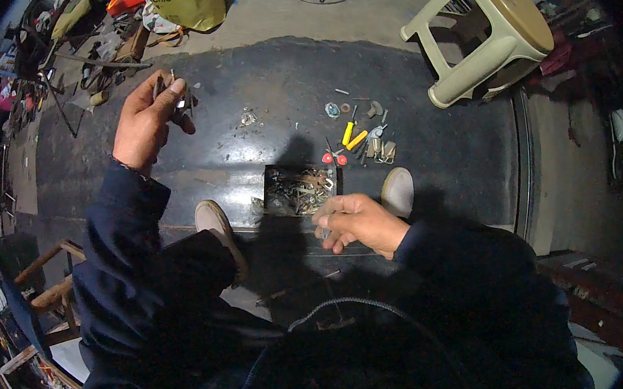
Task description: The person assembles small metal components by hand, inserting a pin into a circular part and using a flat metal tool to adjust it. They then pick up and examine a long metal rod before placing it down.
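Above the dark mat point(260, 146), your left hand point(146, 121) pinches small metal parts point(179, 94) raised for inspection, while your right hand point(357, 224) hangs half-curled, apparently grasping nothing, beside the tray point(297, 188) of mixed hardware between your shoes.

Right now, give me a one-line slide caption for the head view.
Seated person's left hand lifts small metal parts while the right hand hovers at a box of mixed hardware on the dark floor mat.

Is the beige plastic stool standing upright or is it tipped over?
Tipped over: the stool lies on its side, legs pointing left, round seat facing right.
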Available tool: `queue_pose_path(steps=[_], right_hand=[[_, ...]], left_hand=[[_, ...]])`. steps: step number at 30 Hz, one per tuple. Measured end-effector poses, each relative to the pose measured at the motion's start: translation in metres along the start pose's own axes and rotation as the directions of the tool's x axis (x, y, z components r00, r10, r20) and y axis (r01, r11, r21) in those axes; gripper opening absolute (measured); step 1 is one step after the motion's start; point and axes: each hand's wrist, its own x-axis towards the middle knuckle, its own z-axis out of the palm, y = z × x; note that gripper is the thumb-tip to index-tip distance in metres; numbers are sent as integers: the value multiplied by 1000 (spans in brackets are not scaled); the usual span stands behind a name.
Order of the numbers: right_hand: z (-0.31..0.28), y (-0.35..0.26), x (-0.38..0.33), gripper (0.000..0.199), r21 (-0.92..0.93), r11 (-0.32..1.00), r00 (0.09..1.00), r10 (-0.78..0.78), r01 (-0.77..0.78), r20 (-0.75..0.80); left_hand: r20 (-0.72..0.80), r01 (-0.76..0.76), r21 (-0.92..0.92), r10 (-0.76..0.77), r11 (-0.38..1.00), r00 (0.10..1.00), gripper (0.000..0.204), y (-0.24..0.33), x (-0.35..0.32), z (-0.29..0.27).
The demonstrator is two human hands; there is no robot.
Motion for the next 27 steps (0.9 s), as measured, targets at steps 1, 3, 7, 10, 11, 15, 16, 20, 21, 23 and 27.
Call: queue_pose_path(steps=[1,3,7,10,11,15,16,20,21,23,27], right_hand=[[1,0,1,26,-9,1000,1000,2,-2,-5],[3,0,2,25,-25,1000,1000,-6,6,-4],[7,-1,8,30,-33,997,998,-64,63,-28],[8,1,13,37,-30,995,993,-95,93,-68],[9,1,15,39,-28,993,989,-113,110,-92],[10,4,21,47,-28,981,967,-193,191,-166],[10,3,21,47,-18,982,969,-188,187,-159],[6,-5,21,43,-45,975,964,-221,217,-149],[4,-10,20,41,-64,970,959,-240,233,-150],[-1,-21,19,39,-110,959,940,-279,262,-196],[-7,-47,14,32,-135,927,889,-374,350,-264]], left_hand=[[-2,10,9,-10,1000,1000,18,-1,-2,1],[-2,11,14,-11,1000,1000,17,1,-5,1],[-7,-2,13,2,1000,1000,17,2,-9,0],[9,-18,19,18,1000,1000,17,-1,-11,-2],[19,-27,19,26,999,999,17,-2,-12,-3],[15,-12,32,11,999,1000,16,-4,-15,-7],[10,-11,31,11,999,1000,16,-4,-15,-8],[20,0,4,0,1000,1000,15,-5,-18,-7],[22,5,7,-5,1000,1000,14,-5,-19,-5],[24,1,0,-1,1000,1000,13,-7,-20,2],[111,-20,173,1,985,994,16,-9,-23,25]])
